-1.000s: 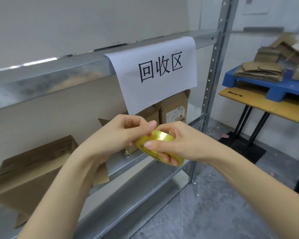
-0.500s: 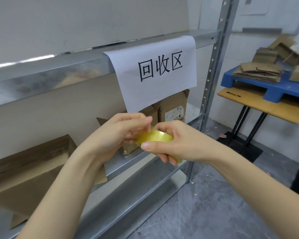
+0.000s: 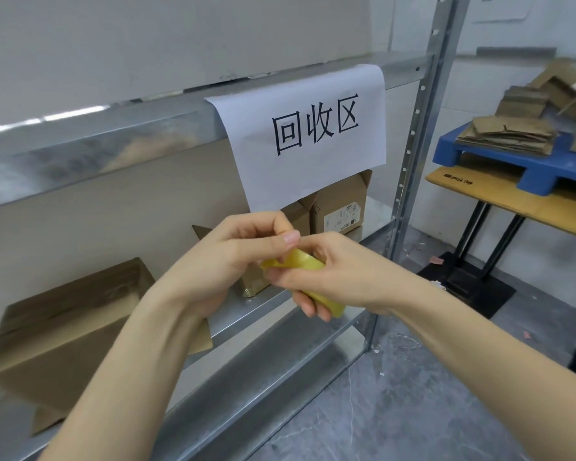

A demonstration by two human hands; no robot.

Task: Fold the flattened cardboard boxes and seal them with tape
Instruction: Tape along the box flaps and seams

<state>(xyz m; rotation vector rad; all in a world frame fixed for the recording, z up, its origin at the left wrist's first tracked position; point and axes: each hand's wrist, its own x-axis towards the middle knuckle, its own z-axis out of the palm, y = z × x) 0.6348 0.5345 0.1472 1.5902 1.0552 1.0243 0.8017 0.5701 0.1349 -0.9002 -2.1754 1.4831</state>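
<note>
At the centre of the frame, a person's right hand (image 3: 345, 277) gripped a yellow tape roll (image 3: 301, 263) while the left hand (image 3: 233, 257) pinched at its edge, in front of a metal shelf rack (image 3: 423, 111). A cardboard box (image 3: 64, 327) sat on the shelf at lower left; flattened cardboard (image 3: 506, 138) lay stacked on a blue pallet (image 3: 532, 168) at upper right.

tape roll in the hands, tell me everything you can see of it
The tape roll is a yellowish, glossy, slightly see-through ring of plastic tape, seen nearly edge-on and tilted down to the right. Most of it is hidden: only its upper band and a lower end show. The right hand grips it, fingers curled round it from below. The left hand pinches at its upper left edge. It is held in the air in front of the metal shelf, touching nothing else.
</note>
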